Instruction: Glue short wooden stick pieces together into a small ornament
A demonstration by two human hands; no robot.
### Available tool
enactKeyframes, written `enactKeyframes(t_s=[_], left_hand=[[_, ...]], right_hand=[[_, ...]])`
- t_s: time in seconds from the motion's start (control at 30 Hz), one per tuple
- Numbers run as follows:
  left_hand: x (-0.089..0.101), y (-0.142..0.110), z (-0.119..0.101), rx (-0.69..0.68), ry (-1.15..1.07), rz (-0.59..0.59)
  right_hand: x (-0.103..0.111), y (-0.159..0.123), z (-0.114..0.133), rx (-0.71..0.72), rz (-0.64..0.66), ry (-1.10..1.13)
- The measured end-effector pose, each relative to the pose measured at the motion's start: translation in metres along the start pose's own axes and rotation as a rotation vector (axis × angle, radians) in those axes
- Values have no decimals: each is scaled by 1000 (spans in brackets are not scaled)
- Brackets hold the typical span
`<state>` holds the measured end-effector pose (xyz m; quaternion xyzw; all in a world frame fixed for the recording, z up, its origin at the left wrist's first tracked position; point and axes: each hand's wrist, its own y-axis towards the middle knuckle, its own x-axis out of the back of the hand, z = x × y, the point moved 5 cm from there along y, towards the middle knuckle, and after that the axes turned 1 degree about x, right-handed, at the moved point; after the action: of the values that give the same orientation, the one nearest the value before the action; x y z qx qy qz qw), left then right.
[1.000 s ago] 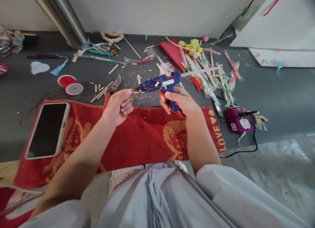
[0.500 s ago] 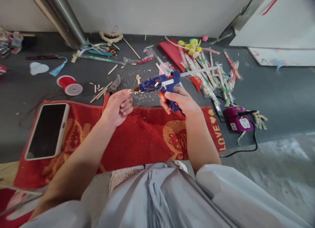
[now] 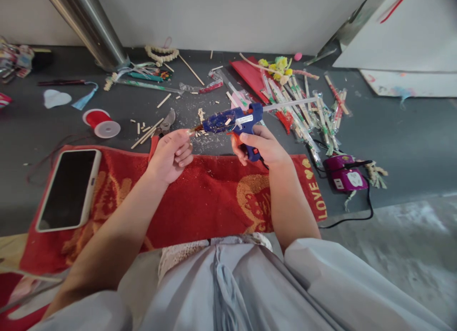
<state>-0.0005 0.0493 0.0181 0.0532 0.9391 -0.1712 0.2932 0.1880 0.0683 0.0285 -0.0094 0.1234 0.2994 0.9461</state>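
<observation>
My right hand (image 3: 262,145) is wrapped round the handle of a blue glue gun (image 3: 223,120), its fingers by the orange trigger. A long translucent glue stick (image 3: 291,104) sticks out of the gun's back end. The nozzle points left, to the fingertips of my left hand (image 3: 173,152). Thumb and forefinger there are pinched together on something small and pale, too hidden to name. Both hands are above the near edge of a red towel (image 3: 210,193). Pliers or cutters (image 3: 167,121) with red handles lie just behind my left hand.
Cut wooden sticks (image 3: 148,135) and crumbs litter the grey table. A phone (image 3: 69,190) rests on the towel at left, near a spool of red ribbon (image 3: 102,124). Wrapped sticks (image 3: 296,109) are heaped at right. A purple power block (image 3: 345,173) with a black cord stands near the right edge.
The glue gun has shifted very slightly to the right, its nozzle still at my left fingertips. Both hands otherwise keep their places.
</observation>
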Motion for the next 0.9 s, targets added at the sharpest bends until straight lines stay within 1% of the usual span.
enactKeyframes(t_s=[0.2,0.43,0.9], left_hand=[[1,0,0,7,7,-17],[1,1,1,-14,2,16],[-1,0,0,-1,29,-3]], right_hand=[[0,0,-1,-9,10,6],[3,-1,0,-33,-11,-28],[3,-3,2,-19,-11,-49]])
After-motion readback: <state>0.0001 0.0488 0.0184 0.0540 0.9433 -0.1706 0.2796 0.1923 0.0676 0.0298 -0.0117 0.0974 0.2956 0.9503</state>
